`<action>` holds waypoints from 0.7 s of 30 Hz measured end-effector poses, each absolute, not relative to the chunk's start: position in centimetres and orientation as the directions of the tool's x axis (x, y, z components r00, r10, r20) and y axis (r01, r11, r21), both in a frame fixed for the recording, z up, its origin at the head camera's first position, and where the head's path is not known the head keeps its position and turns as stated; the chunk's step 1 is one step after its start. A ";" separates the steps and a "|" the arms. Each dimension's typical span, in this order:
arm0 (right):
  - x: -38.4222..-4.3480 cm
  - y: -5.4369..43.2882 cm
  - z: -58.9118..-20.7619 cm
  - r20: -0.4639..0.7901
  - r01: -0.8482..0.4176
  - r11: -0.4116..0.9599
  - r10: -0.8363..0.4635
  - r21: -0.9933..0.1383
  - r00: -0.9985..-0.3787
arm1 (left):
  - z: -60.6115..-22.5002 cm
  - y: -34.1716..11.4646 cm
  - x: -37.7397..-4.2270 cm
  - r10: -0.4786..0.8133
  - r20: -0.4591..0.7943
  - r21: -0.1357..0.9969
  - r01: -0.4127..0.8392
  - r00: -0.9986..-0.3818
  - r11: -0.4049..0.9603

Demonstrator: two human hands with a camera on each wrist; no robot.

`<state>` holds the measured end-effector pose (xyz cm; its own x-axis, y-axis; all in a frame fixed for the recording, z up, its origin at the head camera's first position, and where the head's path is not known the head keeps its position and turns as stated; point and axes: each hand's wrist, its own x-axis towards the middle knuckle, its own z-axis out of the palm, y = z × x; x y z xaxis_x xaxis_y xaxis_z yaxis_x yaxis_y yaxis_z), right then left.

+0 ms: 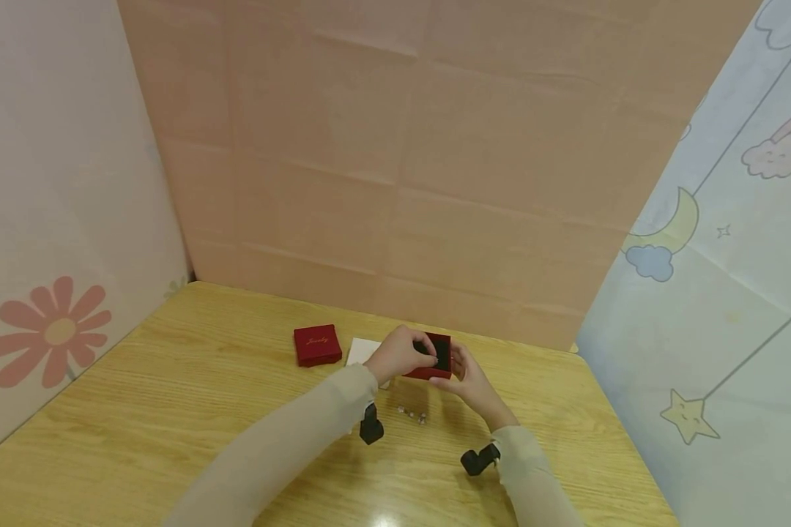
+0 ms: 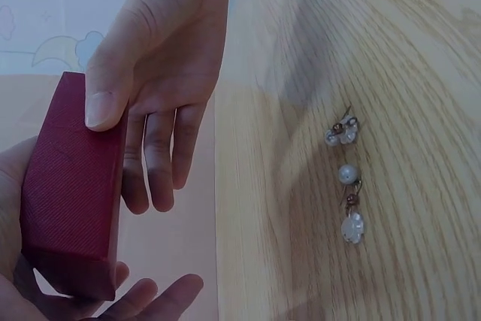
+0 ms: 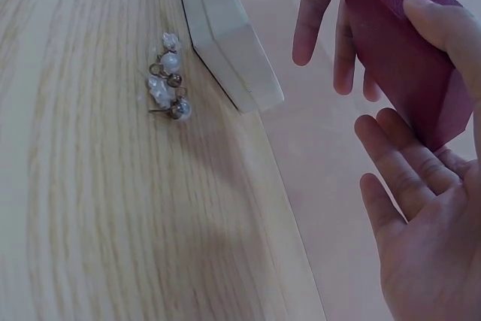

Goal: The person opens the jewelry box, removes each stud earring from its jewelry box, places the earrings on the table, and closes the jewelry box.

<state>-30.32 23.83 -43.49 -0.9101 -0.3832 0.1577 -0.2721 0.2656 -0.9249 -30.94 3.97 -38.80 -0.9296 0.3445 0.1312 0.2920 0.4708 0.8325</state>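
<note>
A small red jewelry box (image 1: 440, 353) with a black lining stands uncovered in the head view. My right hand (image 1: 469, 380) grips its right side, the thumb pressed on the outer wall in the right wrist view. The thumb and forefinger of my left hand (image 1: 402, 353) reach inside over the black lining. Whether they pinch anything there is hidden. From below, the red box (image 2: 75, 186) hides part of both hands in the left wrist view. Nearer me on the wood lie earrings (image 2: 349, 201) with pearly beads, clear flower-like pieces and brownish metal beads.
The red lid (image 1: 318, 345) with gold lettering sits on the table (image 1: 171, 410) to the left. A white box (image 3: 229, 39) stands beside the earrings, partly behind my left hand in the head view. A peach backdrop (image 1: 395, 161) rises behind the table's far edge.
</note>
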 end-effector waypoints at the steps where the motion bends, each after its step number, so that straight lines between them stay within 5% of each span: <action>1: -30.3 23.8 -43.5 0.156 -0.270 0.266 -0.382 -0.925 -0.911 | -38.8 4.0 -30.9 0.345 0.131 0.832 0.293 -0.929 0.471; 21: -30.4 23.7 -43.8 0.176 -0.287 0.236 -0.402 -0.928 -0.899 | -39.1 3.8 -31.0 0.340 0.125 0.832 0.285 -0.932 0.476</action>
<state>-30.38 23.71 -43.80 -0.8988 -0.4015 0.1760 -0.2873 0.2361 -0.9283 -30.97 3.84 -39.07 -0.9321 0.3400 0.1251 0.2854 0.4764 0.8316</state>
